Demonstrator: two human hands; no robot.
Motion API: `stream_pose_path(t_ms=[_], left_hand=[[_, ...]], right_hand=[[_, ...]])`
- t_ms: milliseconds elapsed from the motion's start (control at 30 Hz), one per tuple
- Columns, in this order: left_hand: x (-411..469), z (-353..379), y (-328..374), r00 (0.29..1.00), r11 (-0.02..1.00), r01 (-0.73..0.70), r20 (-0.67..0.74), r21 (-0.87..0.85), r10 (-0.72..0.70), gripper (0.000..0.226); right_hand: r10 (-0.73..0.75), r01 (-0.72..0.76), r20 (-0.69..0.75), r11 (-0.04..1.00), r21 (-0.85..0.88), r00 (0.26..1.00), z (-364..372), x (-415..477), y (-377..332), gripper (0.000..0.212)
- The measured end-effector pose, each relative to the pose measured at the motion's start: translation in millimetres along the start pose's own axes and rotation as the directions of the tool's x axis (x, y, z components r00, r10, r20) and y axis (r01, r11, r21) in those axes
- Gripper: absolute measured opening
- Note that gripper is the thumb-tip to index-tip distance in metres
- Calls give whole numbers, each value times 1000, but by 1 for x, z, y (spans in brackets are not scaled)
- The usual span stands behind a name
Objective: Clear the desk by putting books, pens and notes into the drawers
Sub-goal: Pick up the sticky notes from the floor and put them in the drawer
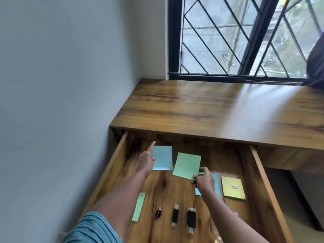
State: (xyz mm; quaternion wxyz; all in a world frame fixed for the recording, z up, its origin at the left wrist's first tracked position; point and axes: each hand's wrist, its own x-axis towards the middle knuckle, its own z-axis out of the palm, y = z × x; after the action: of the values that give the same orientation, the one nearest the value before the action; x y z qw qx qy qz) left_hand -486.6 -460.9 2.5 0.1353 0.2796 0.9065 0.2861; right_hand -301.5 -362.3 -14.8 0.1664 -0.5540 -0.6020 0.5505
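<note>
The wide wooden drawer [112, 165] is pulled out under the desk top [201, 109]. A blue note [164, 157] lies flat at its back left; my left hand [146, 159] rests at that note's left edge, index finger stretched toward the back. My right hand [204, 179] pinches the near right corner of a green note [186, 165] just right of the blue one. Under my right wrist lies another blue sheet [217, 185]. A yellow-green booklet [233, 188] with a small red label lies to its right. A green strip [138, 206] and three dark pens [175, 215] lie nearer me.
A grey wall stands close on the left. A barred window [245, 35] runs behind the desk. A dark shape [315, 57] sits at the desk's far right corner. The drawer's right side rail [268, 183] runs toward me, with floor beyond it.
</note>
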Motion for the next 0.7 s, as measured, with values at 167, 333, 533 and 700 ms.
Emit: stream_pose_path(t_ms=[167,333,533,700], left_hand=[[-14,-13,-52,984,985,174,23,-7,-174,63],[2,-4,-79,966,972,213,126,99,-225,65],[15,6,-87,960,946,212,131,246,-249,62],[-1,18,-82,946,961,137,255,239,-198,57]], right_hand=[[60,-57,23,991,-121,998,20,-15,15,34],[65,-53,37,963,-264,997,42,-8,20,37],[137,-125,-7,886,-446,991,57,-2,21,22],[111,-129,-66,828,-546,992,64,-17,13,6]])
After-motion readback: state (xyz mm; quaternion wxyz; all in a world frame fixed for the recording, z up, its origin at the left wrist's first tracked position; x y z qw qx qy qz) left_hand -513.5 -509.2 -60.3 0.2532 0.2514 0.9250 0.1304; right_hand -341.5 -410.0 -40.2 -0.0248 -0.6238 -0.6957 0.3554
